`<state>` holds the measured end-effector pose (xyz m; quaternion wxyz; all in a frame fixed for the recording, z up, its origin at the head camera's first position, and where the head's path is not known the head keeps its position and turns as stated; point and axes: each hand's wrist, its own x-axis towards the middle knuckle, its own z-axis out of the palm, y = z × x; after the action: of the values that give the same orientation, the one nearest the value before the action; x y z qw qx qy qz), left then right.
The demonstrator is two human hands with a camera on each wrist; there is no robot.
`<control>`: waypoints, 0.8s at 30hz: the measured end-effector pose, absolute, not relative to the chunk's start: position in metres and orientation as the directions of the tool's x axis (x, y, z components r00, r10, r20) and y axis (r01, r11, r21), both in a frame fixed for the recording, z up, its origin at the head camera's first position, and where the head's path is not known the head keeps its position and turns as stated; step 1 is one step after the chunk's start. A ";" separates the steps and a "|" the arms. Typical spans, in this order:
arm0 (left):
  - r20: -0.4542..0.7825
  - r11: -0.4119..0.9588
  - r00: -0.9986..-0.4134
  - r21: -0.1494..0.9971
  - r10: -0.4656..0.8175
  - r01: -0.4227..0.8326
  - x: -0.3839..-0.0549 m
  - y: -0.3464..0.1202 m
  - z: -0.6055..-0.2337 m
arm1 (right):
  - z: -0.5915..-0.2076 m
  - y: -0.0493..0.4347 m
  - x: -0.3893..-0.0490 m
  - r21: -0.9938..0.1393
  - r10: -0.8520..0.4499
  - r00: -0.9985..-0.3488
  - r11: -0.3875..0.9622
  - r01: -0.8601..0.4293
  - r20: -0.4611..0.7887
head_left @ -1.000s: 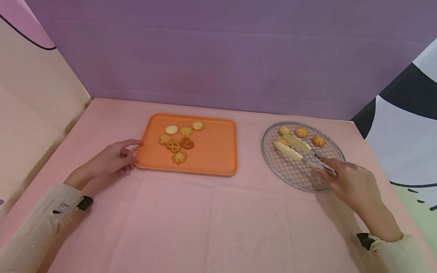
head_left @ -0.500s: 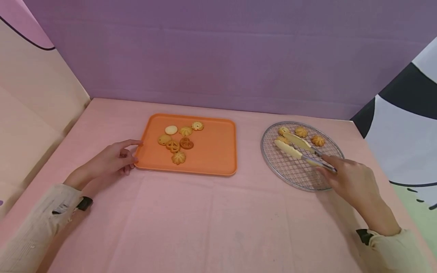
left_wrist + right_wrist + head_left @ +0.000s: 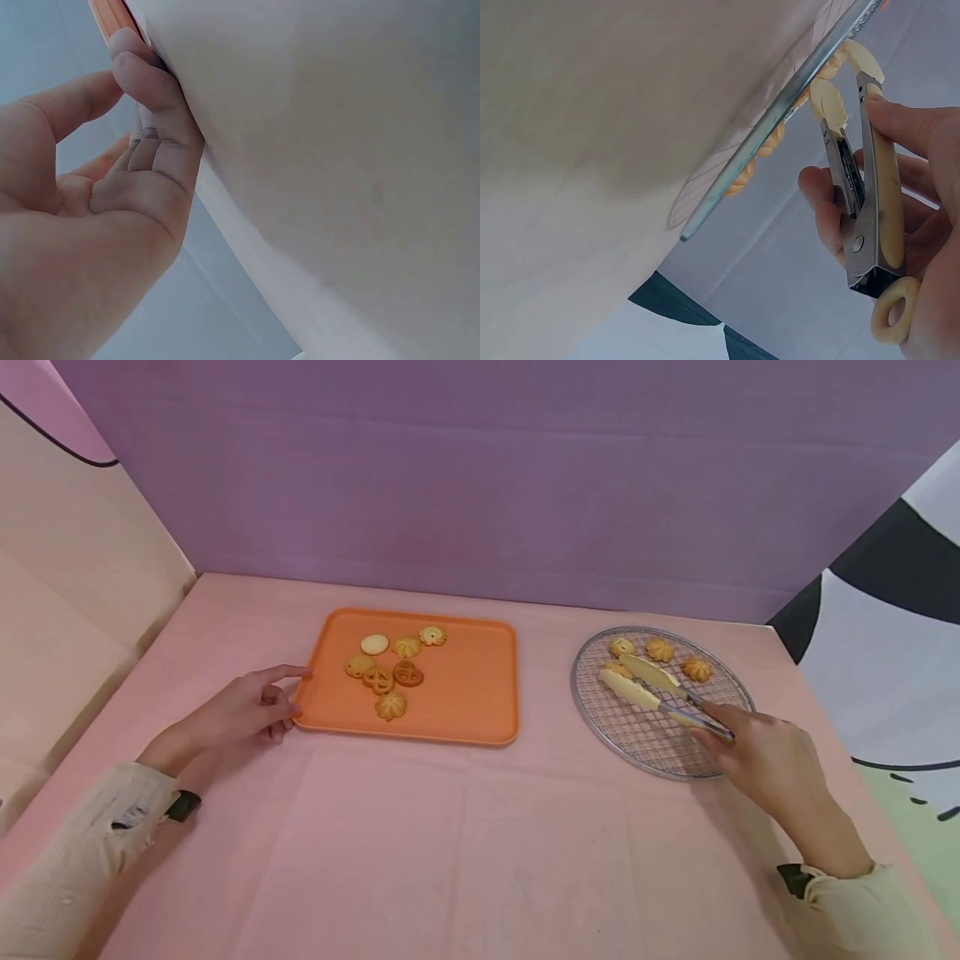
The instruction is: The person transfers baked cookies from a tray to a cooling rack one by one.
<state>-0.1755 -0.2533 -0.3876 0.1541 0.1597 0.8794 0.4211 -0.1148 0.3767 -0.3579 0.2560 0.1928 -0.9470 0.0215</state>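
Observation:
My left hand (image 3: 243, 706) touches the left edge of an orange tray (image 3: 465, 693), index finger stretched to the rim and thumb by the near corner. Several cookies lie on the tray's left half, among them a pale round one (image 3: 374, 644) and a pretzel-shaped one (image 3: 408, 673). With my right hand (image 3: 780, 768) I grip metal tongs (image 3: 885, 180) with cream-coloured tips, held low over a round wire rack (image 3: 645, 739). The tips stand apart around a cookie (image 3: 618, 668) at the rack's left; whether they touch it I cannot tell.
Beside the tongs on the rack are a speckled cookie (image 3: 622, 647) and two shell-ridged cookies, one at the back (image 3: 660, 650) and one at the right (image 3: 697, 669). Pink cloth (image 3: 465, 827) covers the table, and a purple backdrop (image 3: 480, 502) rises behind it.

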 end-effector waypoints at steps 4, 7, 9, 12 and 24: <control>-0.145 0.581 -0.901 0.802 0.409 0.135 -0.175 -0.252 -0.387 | -0.357 0.376 -0.114 0.057 -0.332 -0.819 0.936 -0.347 0.468; -0.153 0.587 -0.902 0.800 0.404 0.127 -0.174 -0.252 -0.386 | -0.355 0.374 -0.112 0.048 -0.308 -0.842 0.946 -0.321 0.444; -0.151 0.589 -0.902 0.798 0.404 0.130 -0.174 -0.252 -0.386 | -0.354 0.374 -0.112 0.042 -0.302 -0.847 0.948 -0.316 0.438; -0.149 0.591 -0.903 0.795 0.404 0.134 -0.174 -0.253 -0.386 | -0.354 0.374 -0.111 0.033 -0.297 -0.848 0.949 -0.315 0.438; -0.146 0.574 -0.899 0.808 0.414 0.133 -0.176 -0.256 -0.389 | -0.357 0.374 -0.109 0.050 -0.322 -0.794 0.936 -0.347 0.516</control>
<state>-0.1757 -0.2556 -0.3893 0.1618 0.1566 0.8721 0.4344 -0.1094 0.3743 -0.3566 0.2678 0.1766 -0.9468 0.0237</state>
